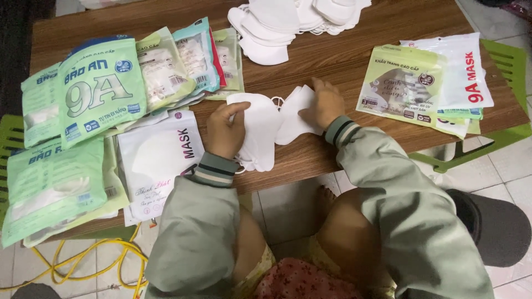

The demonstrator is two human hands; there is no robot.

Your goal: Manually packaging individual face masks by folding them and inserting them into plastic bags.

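— Hands' status?
— Left hand (224, 132) pinches a folded white mask (257, 133), long axis upright, at frame centre. Right hand (324, 105) lies flat, fingers together, on a second white mask (293, 119).
— Relation?
— Masks overlap between the hands on the wooden table (343, 55).

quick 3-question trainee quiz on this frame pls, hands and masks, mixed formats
1. True or false: the left hand rests on a white mask stack.
2. What does the right hand touch? A) a green pouch B) a white mask C) the yellow cable
3. Where is the loose mask pile: near or far table edge?

Key: 1 true; 2 B; 3 far edge.
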